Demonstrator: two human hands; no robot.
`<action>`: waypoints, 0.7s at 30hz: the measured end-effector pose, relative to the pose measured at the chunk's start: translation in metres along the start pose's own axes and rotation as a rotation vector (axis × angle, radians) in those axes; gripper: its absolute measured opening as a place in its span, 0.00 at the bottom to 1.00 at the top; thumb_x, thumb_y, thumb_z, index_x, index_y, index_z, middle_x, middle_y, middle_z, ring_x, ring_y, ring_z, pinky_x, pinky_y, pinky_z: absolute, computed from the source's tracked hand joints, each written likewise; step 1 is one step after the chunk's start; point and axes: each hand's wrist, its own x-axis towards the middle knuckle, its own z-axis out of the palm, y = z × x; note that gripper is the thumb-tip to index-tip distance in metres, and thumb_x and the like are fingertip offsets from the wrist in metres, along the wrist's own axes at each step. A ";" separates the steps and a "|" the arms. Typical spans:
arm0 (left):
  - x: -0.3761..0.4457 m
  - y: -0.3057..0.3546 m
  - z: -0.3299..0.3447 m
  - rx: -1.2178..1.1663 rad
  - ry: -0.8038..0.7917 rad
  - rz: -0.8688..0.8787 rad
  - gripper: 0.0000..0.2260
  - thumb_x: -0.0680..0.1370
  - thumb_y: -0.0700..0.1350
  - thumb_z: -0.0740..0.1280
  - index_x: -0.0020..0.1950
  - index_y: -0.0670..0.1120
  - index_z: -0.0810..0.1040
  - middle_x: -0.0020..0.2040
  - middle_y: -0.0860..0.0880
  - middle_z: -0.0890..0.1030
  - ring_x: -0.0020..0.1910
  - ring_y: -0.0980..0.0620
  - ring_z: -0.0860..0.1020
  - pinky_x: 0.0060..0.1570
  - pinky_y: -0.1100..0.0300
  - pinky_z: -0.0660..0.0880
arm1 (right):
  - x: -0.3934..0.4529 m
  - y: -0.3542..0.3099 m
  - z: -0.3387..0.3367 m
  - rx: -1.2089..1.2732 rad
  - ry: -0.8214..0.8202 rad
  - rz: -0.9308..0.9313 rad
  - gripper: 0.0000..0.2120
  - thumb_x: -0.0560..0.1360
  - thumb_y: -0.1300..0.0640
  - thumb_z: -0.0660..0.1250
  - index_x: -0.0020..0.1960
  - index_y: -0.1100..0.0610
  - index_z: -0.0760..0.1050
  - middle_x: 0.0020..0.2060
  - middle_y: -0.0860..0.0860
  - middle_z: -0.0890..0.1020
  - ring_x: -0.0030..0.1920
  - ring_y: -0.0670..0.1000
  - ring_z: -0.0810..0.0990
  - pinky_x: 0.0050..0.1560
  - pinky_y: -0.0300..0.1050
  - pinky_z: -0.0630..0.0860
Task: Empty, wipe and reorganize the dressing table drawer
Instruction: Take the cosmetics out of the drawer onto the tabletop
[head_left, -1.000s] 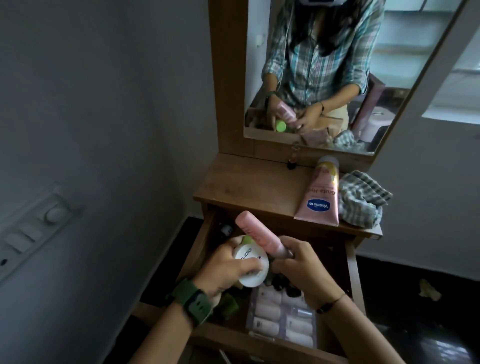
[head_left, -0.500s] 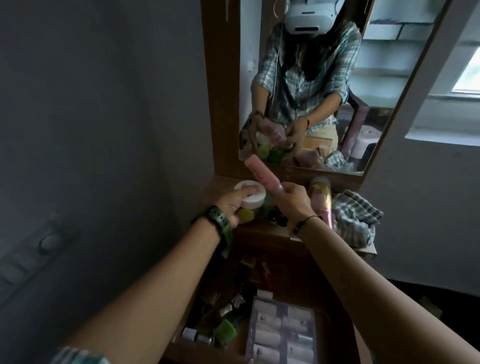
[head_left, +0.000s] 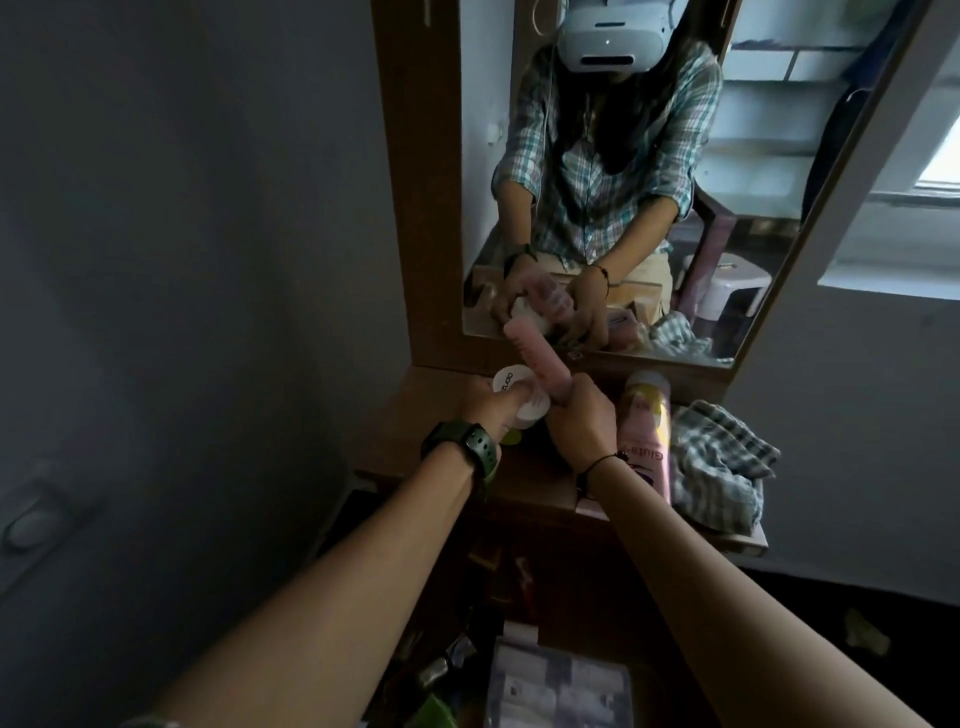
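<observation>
Pink tube (head_left: 537, 362) in my right hand (head_left: 581, 415), white jar (head_left: 519, 397) gripped in my left (head_left: 485, 410) — both lifted out of the drawer (head_left: 524, 670) behind, now over the tabletop (head_left: 415, 415) — emptying continues.

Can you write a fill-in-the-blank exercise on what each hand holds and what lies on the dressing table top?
1. The right hand grips a ____ tube.
2. The left hand holds a round ____ jar.
3. Beside the Vaseline tube lies a checked ____.
4. The left wrist wears a green ____.

Missing words: pink; white; cloth; watch
</observation>
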 end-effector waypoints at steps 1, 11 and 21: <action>0.001 -0.001 0.001 0.000 0.005 -0.001 0.17 0.74 0.47 0.68 0.58 0.38 0.75 0.48 0.43 0.78 0.41 0.46 0.77 0.30 0.61 0.70 | -0.001 0.002 0.002 -0.013 0.009 -0.007 0.12 0.75 0.63 0.60 0.57 0.64 0.69 0.56 0.62 0.76 0.57 0.63 0.73 0.56 0.55 0.72; 0.018 -0.002 -0.003 -0.157 -0.017 0.000 0.13 0.76 0.46 0.67 0.55 0.39 0.77 0.57 0.38 0.80 0.53 0.42 0.79 0.53 0.49 0.75 | -0.006 0.002 0.004 0.038 0.203 -0.180 0.12 0.75 0.66 0.58 0.58 0.65 0.70 0.55 0.62 0.75 0.55 0.61 0.72 0.52 0.49 0.68; 0.027 -0.002 -0.048 -0.282 0.205 -0.121 0.16 0.79 0.50 0.60 0.61 0.41 0.73 0.41 0.47 0.75 0.34 0.52 0.70 0.31 0.60 0.68 | -0.043 -0.001 -0.010 -0.100 0.097 -0.508 0.29 0.77 0.56 0.61 0.74 0.59 0.54 0.55 0.60 0.78 0.47 0.56 0.78 0.41 0.43 0.67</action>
